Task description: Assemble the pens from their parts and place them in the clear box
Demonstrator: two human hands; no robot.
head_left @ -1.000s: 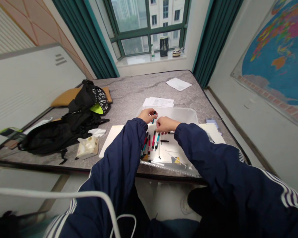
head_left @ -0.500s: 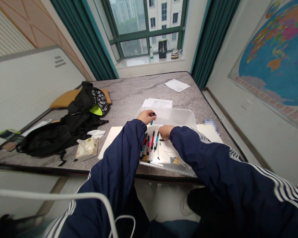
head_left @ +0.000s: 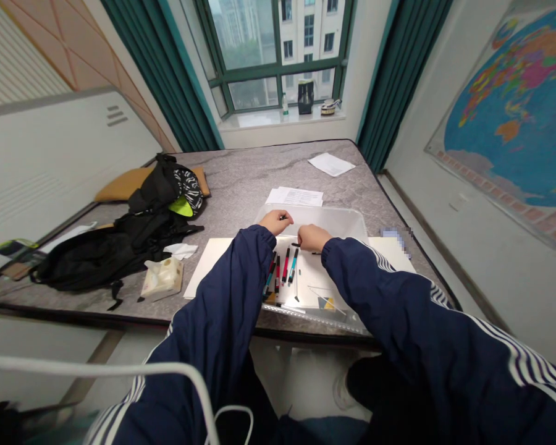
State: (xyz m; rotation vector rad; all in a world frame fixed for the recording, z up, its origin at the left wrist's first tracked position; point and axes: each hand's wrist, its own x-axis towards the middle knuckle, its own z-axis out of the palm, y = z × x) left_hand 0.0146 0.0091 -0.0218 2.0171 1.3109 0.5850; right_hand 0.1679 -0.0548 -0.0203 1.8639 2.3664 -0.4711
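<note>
On the table (head_left: pixel 241 170) before me, pens (head_left: pixel 285 267) lie in a row; left of them sits a tissue pack (head_left: pixel 162 279), with a backpack (head_left: pixel 115 247) farther left. Printed sheets (head_left: pixel 295 196) lie behind the plastic tray (head_left: pixel 336 217).

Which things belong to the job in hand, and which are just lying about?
At the hands:
left hand, holding small dark item
right hand, beside small black piece
red and teal pens
clear plastic tray

Lying about:
black backpack
tissue pack
printed sheets
</note>
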